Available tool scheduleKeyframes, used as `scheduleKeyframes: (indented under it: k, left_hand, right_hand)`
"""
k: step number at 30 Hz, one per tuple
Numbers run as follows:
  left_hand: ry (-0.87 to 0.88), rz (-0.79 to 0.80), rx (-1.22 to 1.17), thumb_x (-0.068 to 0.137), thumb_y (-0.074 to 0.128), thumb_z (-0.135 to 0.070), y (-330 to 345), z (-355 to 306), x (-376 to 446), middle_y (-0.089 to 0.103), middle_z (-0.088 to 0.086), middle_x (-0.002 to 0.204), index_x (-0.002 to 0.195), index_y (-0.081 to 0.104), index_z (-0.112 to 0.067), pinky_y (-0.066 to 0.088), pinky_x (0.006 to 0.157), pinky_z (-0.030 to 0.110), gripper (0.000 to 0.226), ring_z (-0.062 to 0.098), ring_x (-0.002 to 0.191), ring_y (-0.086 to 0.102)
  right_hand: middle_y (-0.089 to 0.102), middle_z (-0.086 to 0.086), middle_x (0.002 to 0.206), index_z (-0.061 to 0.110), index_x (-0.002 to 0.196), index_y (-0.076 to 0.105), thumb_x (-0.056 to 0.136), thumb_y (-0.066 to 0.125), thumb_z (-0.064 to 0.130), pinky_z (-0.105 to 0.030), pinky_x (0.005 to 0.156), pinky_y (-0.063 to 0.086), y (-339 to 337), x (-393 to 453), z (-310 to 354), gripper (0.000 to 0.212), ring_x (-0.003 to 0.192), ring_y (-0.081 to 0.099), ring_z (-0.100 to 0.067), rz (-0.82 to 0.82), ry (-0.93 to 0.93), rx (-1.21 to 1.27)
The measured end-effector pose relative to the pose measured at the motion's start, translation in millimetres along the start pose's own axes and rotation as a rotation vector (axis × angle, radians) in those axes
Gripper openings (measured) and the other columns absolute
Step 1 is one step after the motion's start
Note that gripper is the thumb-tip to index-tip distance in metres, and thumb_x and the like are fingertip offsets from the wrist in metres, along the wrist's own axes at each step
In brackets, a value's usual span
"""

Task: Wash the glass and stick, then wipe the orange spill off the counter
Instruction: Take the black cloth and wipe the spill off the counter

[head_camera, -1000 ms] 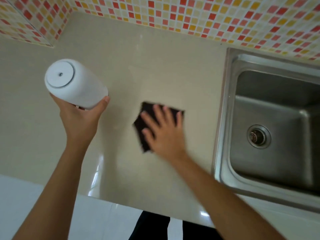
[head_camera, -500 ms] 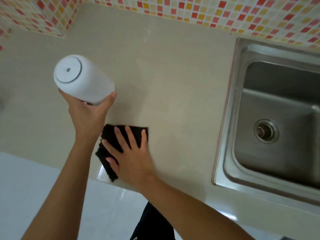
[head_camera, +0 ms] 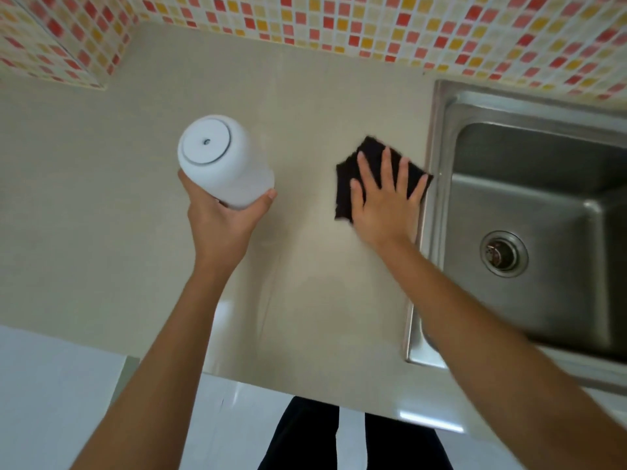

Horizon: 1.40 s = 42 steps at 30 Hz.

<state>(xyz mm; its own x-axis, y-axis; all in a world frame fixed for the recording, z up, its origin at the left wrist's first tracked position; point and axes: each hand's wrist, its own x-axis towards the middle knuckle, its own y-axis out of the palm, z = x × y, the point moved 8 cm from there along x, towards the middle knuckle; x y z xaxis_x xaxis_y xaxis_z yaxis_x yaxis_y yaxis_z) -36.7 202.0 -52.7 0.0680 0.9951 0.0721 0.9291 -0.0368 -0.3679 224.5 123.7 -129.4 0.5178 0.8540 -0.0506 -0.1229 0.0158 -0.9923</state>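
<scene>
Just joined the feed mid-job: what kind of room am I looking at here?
Most likely a home kitchen: a stainless steel sink set into a beige counter, backed by a mosaic tile wall in red, orange and yellow.

The smooth beige stone-like counter (head_camera: pixel 305 106) shines glossy near its front edge. The dark cloth (head_camera: pixel 368 164) looks matt and coarse, the white cylindrical plastic container (head_camera: pixel 224 161) satin-smooth, and the right-hand steel sink (head_camera: pixel 437 130) brushed.
</scene>
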Motion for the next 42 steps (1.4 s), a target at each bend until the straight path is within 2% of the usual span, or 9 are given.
scheduleKeyframes:
  k: [5,9,14,22,26,30,34,37,42]
  left_hand:
    - [-0.017,0.015,-0.005,0.069,0.086,-0.031,3,-3,2,0.052,-0.023,0.124,0.141,0.026,-0.022,0.048,0.090,0.017,0.094,-0.008,0.112,0.054]
    - [-0.012,0.008,0.017,0.067,0.086,-0.033,-3,-2,7,0.056,-0.014,0.127,0.141,0.028,-0.020,0.051,0.093,0.027,0.095,-0.001,0.113,0.056]
    - [-0.028,-0.036,0.051,0.066,0.087,-0.033,-19,14,0,0.056,-0.014,0.128,0.141,0.028,-0.022,0.051,0.094,0.029,0.096,-0.002,0.113,0.056]
    - [-0.056,-0.059,0.012,0.069,0.086,-0.028,-33,22,4,0.054,-0.016,0.127,0.140,0.029,-0.020,0.049,0.089,0.015,0.092,-0.005,0.113,0.054]
    - [-0.025,-0.077,0.019,0.069,0.086,-0.027,-47,17,14,0.054,-0.016,0.127,0.141,0.028,-0.015,0.049,0.091,0.016,0.093,-0.005,0.113,0.055]
    - [-0.025,-0.116,0.014,0.069,0.086,-0.029,-63,21,7,0.054,-0.012,0.130,0.142,0.026,-0.013,0.051,0.096,0.029,0.095,-0.001,0.116,0.055]
    - [-0.056,-0.153,-0.017,0.070,0.086,-0.026,-69,25,-4,0.053,-0.014,0.131,0.142,0.027,-0.015,0.050,0.098,0.033,0.093,-0.002,0.117,0.053]
    - [-0.062,-0.137,-0.018,0.071,0.085,-0.025,-61,22,-4,0.052,-0.015,0.129,0.141,0.027,-0.017,0.050,0.096,0.026,0.092,-0.004,0.116,0.053]
    - [-0.046,-0.090,-0.010,0.070,0.085,-0.026,-39,14,0,0.053,-0.012,0.130,0.141,0.027,-0.017,0.051,0.095,0.027,0.092,-0.001,0.116,0.054]
  right_hand:
    - [0.012,-0.007,0.162,0.036,0.153,0.015,0.100,0.024,0.050,-0.066,0.112,0.008,7,-172,61,0.055,0.148,0.010,-0.035,0.049,-0.188,0.061]
    - [0.020,-0.004,0.160,0.036,0.151,0.024,0.098,0.028,0.051,-0.065,0.113,0.006,10,-77,87,0.054,0.147,0.016,-0.032,0.008,-0.271,0.078]
    - [0.003,-0.002,0.163,0.036,0.153,0.006,0.099,0.008,0.052,-0.063,0.112,-0.004,20,47,105,0.057,0.149,-0.004,-0.030,0.100,-0.099,0.038]
    - [0.017,-0.009,0.160,0.030,0.153,0.021,0.099,0.031,0.050,-0.068,0.110,0.013,13,-189,113,0.058,0.147,0.016,-0.035,0.060,-0.336,0.059]
    - [0.020,-0.008,0.160,0.031,0.152,0.024,0.098,0.024,0.051,-0.068,0.110,0.008,13,-81,120,0.057,0.147,0.016,-0.035,0.022,-0.280,0.031]
    - [0.003,-0.007,0.163,0.028,0.154,0.008,0.099,0.011,0.051,-0.067,0.110,-0.001,23,24,111,0.059,0.148,-0.003,-0.033,0.126,-0.074,0.015]
    - [0.017,-0.010,0.161,0.025,0.152,0.023,0.099,0.023,0.050,-0.068,0.110,0.006,17,-73,116,0.059,0.147,0.010,-0.035,0.032,-0.136,0.025]
    - [0.017,-0.011,0.160,0.026,0.153,0.023,0.098,0.030,0.051,-0.069,0.110,0.009,18,-178,128,0.061,0.147,0.014,-0.036,0.098,-0.341,0.031]
    - [0.023,-0.006,0.159,0.032,0.150,0.028,0.098,0.030,0.053,-0.066,0.111,0.010,16,-105,127,0.057,0.147,0.017,-0.033,0.052,-0.475,0.025]
